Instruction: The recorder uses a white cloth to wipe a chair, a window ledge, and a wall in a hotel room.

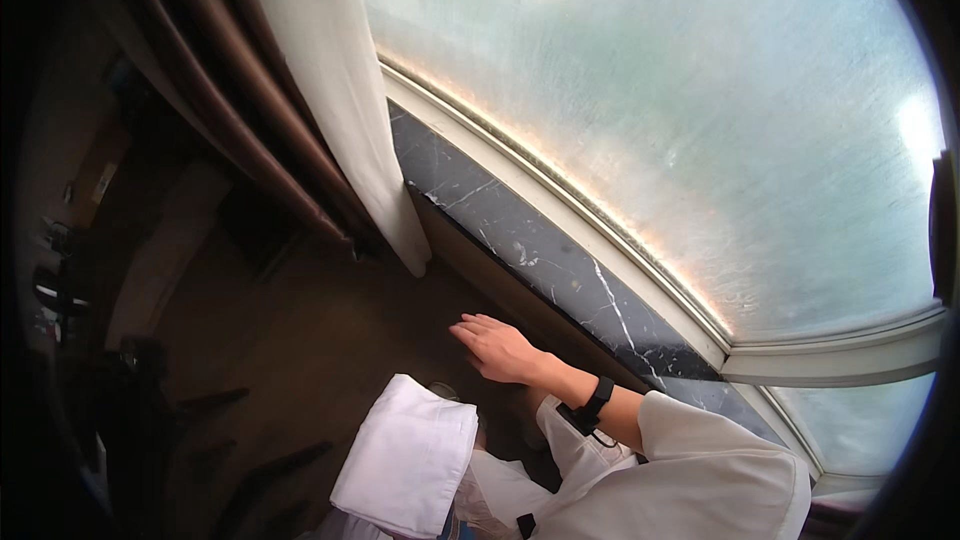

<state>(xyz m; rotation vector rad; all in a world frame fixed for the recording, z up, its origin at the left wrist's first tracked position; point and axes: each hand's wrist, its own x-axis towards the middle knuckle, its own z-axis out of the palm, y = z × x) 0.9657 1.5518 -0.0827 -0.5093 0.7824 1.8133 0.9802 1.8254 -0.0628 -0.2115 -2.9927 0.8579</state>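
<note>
My right hand (496, 349) is stretched out over the dark floor, palm down, with nothing in it. Its fingers are extended and lie close beside each other. A black wristband (598, 397) is strapped around that forearm, with a small dark device against it. A folded white cloth (409, 454) hangs in front of my body at the lower middle, to the left of my right hand and apart from it. My left hand is out of sight; whether it is under the cloth cannot be seen.
A grey marble windowsill (540, 244) with white veins runs diagonally below a frosted window (645, 90) in a pale frame (555, 180). White curtain (337, 75) and brown curtain (225, 67) hang at the left. Dark furniture legs (270, 476) show at lower left.
</note>
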